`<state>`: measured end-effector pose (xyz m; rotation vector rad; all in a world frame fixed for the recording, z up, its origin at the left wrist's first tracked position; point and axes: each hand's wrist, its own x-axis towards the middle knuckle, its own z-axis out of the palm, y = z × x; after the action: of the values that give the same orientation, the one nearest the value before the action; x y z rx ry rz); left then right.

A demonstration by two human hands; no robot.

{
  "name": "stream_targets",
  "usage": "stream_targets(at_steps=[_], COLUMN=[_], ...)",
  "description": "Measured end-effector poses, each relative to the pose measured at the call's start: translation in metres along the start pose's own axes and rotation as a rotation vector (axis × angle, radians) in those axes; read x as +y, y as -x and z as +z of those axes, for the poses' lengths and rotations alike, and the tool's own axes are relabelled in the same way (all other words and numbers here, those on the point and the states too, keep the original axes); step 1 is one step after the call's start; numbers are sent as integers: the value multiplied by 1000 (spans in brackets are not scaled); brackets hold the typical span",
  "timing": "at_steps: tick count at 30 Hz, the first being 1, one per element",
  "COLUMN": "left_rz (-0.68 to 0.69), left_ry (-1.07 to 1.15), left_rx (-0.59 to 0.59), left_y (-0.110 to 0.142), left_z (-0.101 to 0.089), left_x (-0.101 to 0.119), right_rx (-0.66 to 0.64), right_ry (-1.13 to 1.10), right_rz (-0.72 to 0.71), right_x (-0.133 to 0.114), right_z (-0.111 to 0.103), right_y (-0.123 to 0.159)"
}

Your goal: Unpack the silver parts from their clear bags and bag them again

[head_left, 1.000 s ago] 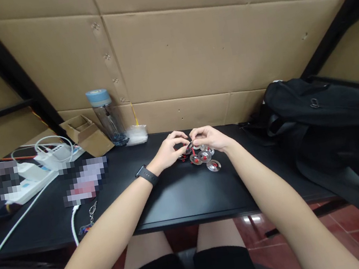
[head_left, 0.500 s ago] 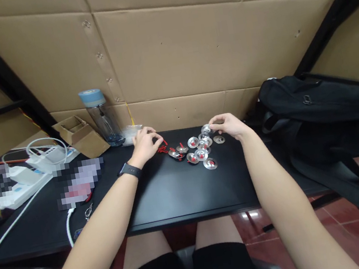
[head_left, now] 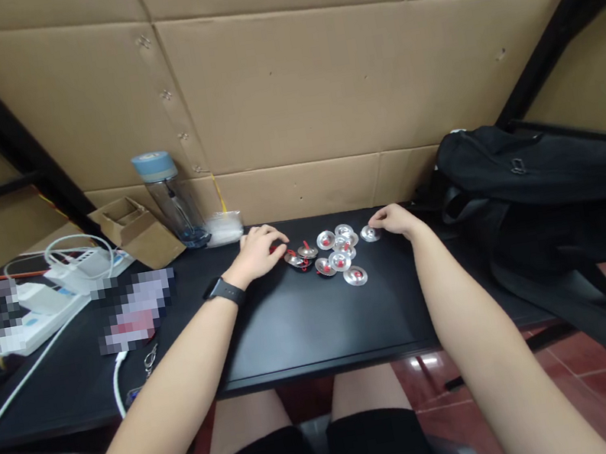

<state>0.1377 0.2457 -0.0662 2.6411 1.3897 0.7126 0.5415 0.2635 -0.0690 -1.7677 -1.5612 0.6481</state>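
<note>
Cardboard wall (head_left: 286, 90) at the back, black desk (head_left: 297, 329) in front of it. Black bag (head_left: 553, 193) far right, strap hanging over the front edge. Power strip (head_left: 54, 303) at left, then open box (head_left: 151, 241), then blue-lidded bottle (head_left: 174, 202) upright near the wall.

Left hand (head_left: 261, 253): part open, thumb apart from fingers, over the left end of the pile. Can't tell if it has hold of anything. Right hand (head_left: 398, 220): thumb and fingers together, pinching the far rim of the right disc (head_left: 370, 234), just right of the pile. Watch (head_left: 225, 292) on left wrist.

Metal discs (head_left: 340, 261) mid-desk between hands, some overlapping, red at their centers. Smallest: red cord (head_left: 274, 248), partly hidden under left hand.
</note>
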Motion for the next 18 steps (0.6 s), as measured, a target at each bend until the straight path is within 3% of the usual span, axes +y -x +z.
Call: stream_targets(at_steps=[3, 7, 13, 18], left_rz=[139, 203, 273, 290], left_ry=[49, 48, -13, -38], left_rx=[-51, -47, -10, 52], left_y=[1, 3, 0, 0], left_z=[1, 6, 13, 10], left_x=[11, 18, 25, 25], right_rx=[77, 141, -6, -232], right_ry=[117, 183, 206, 201], right_rz=[-50, -194, -420, -648], right_x=[1, -11, -57, -93], right_z=[0, 2, 27, 63], right_y=[-5, -2, 17, 44])
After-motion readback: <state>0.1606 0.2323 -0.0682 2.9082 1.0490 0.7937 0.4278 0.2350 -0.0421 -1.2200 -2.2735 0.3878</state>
